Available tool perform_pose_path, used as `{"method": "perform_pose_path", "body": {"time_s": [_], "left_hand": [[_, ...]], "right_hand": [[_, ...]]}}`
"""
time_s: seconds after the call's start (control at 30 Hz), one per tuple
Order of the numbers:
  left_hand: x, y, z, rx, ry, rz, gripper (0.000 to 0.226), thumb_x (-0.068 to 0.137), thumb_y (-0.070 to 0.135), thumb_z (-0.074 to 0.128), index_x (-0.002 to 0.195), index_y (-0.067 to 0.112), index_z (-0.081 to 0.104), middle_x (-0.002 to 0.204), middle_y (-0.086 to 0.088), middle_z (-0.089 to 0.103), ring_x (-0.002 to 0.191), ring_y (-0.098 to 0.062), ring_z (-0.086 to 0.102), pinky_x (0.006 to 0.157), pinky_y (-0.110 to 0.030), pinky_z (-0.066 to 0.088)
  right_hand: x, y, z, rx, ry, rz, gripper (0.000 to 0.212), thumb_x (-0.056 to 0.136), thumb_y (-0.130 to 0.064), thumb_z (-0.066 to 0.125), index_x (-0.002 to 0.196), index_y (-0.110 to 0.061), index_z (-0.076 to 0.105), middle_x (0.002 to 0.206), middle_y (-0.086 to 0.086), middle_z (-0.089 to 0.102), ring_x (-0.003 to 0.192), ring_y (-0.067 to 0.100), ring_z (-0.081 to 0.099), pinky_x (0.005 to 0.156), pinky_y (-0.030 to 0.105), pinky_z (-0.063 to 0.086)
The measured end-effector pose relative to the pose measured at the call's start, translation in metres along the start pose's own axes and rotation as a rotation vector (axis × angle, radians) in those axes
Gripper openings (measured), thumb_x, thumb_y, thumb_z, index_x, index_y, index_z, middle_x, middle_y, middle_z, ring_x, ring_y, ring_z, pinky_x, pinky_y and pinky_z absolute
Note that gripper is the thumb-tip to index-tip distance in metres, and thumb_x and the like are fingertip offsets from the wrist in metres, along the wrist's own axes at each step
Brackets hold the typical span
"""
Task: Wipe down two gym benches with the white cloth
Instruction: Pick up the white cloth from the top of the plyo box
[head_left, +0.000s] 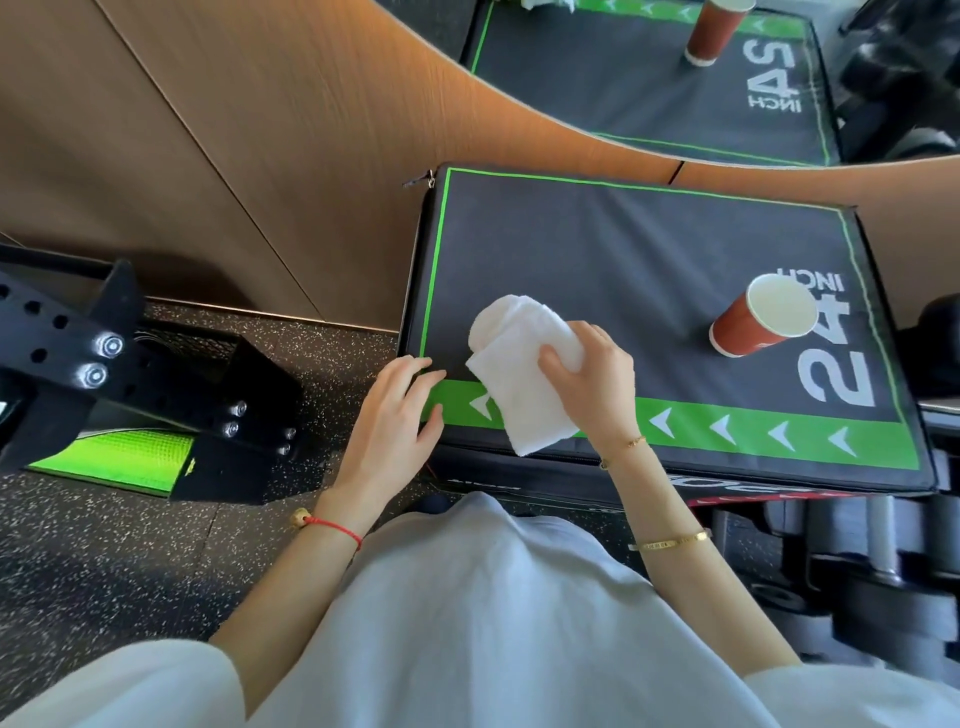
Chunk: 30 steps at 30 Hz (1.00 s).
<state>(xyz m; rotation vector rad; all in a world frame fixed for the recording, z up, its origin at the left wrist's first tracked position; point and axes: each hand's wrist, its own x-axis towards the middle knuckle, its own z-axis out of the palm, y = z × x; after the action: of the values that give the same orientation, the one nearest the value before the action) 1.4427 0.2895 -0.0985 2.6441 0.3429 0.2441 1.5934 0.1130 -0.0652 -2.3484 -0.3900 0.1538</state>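
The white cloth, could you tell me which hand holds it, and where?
The right hand grips the white cloth at its bunched right side; the left hand holds nothing.

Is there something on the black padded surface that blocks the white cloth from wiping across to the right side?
Yes. A red paper cup stands on the pad's right part, over the printed 24 INCH, right of the white cloth held in the right hand. The left hand rests at the pad's near left corner.

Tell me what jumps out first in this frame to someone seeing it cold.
The white cloth, bunched in the right hand, stands out against the black pad with green trim at centre. A red paper cup stands near the pad's right side by the big "24". The left hand rests open at the pad's near-left corner.
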Motion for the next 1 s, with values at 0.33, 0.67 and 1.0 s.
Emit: {"method": "perform_pose_path", "body": {"time_s": [0.33,0.67,1.0], "left_hand": [[0.026,-0.017,-0.014,-0.083,-0.126,0.269,0.034,0.091,0.01,0.061,0.125,0.007,0.063,0.126,-0.007,0.06,0.125,-0.028,0.052,0.111,-0.041,0.039],[0.032,-0.035,-0.048,-0.131,-0.336,0.696,0.035,0.089,0.008,0.061,0.124,0.007,0.063,0.124,-0.006,0.062,0.122,-0.027,0.054,0.111,-0.041,0.039],[-0.026,-0.006,-0.04,-0.187,-0.579,1.075,0.036,0.093,0.015,0.058,0.128,0.01,0.059,0.128,-0.006,0.06,0.125,-0.024,0.052,0.111,-0.042,0.04]], "right_hand": [[-0.059,-0.009,-0.016,0.107,0.217,0.246,0.011,0.087,-0.024,0.063,0.091,-0.014,0.063,0.077,0.0,0.062,0.069,0.017,0.052,0.061,0.027,0.034],[-0.178,-0.049,0.035,0.217,0.627,0.582,0.008,0.086,-0.027,0.063,0.092,-0.023,0.065,0.078,-0.009,0.064,0.07,0.004,0.056,0.064,0.019,0.042],[-0.332,-0.084,0.087,0.23,0.969,0.914,0.01,0.087,-0.027,0.064,0.097,-0.026,0.066,0.084,-0.01,0.066,0.076,0.002,0.059,0.066,0.02,0.043]]}}
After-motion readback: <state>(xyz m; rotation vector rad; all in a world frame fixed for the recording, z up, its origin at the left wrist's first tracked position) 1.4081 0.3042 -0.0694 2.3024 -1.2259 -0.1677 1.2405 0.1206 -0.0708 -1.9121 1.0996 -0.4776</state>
